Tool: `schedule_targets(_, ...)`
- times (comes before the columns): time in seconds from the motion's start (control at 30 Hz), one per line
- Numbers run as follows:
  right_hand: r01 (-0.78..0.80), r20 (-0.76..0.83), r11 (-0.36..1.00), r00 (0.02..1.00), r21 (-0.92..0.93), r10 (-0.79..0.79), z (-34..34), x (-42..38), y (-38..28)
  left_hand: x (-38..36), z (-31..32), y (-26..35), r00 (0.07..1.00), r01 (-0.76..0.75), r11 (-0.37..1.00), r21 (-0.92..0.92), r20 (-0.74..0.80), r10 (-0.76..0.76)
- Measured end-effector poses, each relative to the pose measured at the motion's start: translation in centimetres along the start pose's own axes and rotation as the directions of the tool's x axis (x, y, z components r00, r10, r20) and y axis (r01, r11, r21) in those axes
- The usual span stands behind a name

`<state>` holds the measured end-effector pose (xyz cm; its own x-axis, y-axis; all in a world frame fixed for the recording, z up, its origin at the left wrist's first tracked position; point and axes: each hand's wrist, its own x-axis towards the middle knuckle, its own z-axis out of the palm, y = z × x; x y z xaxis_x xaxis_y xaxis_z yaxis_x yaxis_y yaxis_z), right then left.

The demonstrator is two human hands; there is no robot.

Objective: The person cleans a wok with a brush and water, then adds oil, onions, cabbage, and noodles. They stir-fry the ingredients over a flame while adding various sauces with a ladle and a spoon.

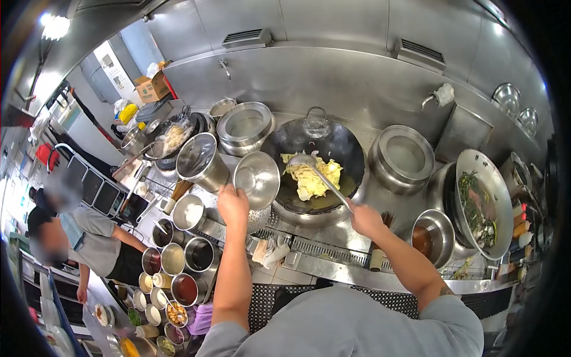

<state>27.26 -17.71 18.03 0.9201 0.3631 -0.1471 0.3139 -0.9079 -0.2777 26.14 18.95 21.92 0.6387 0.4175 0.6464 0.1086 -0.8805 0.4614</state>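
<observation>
A large dark wok [351, 143] stands in the middle, with yellow scrambled egg and pale pieces [315, 181] in it. My right hand [367, 221] is closed round the handle of a metal ladle [333, 188], whose bowl rests on the food. With my left hand [232, 205] I grip the rim of a shiny metal bowl [257, 180], tilted at the wok's left side. Just left of that bowl is a steel pot [209, 172] with a strainer on top.
Steel pots [406, 156] flank the wok. At the right, a tilted pan [502, 208] holds herbs in liquid beside a pot of brown liquid [423, 238]. Sauce containers [185, 290] fill the lower left. Two people [98, 238] are at the far left. A cloth [270, 252] hangs on the front edge.
</observation>
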Motion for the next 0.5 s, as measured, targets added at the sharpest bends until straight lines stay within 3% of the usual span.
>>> schedule_targets(0.1,-0.046,-0.100,0.998,0.994,0.035,0.049,-2.7,-1.6,-1.9,-1.5,-3.3,-0.9,0.991,0.131,0.990,-0.051,-0.006,-0.131)
schedule_targets(0.13,0.019,-0.223,0.994,0.975,0.107,0.005,-2.5,-2.8,-1.4,-2.1,-4.5,-1.4,0.991,0.132,0.991,-0.034,-0.024,-0.133)
schedule_targets(0.23,0.003,-0.141,0.985,0.990,0.173,0.022,-3.2,-4.3,-2.0,-3.9,-7.1,-3.8,0.975,0.220,0.972,-0.088,0.031,-0.218)
schedule_targets(0.3,0.065,-0.180,0.985,0.983,0.162,-0.035,-0.3,-1.8,-1.8,-5.3,-8.2,-5.4,0.973,0.231,0.967,-0.109,0.031,-0.229)
schedule_targets(0.37,-0.094,-0.095,0.995,0.991,0.015,0.095,1.7,0.7,-2.2,-6.9,-9.3,-7.5,0.980,0.199,0.965,-0.173,0.052,-0.193)
schedule_targets(0.43,-0.111,-0.140,0.994,0.984,0.017,0.113,1.2,-1.1,-4.1,-8.8,-11.3,-9.6,0.947,0.322,0.922,-0.214,0.068,-0.315)
schedule_targets(0.5,-0.110,-0.184,0.994,0.977,0.005,0.109,0.2,-0.3,-5.2,-9.4,-15.0,-9.4,0.943,0.332,0.918,-0.218,0.060,-0.327)
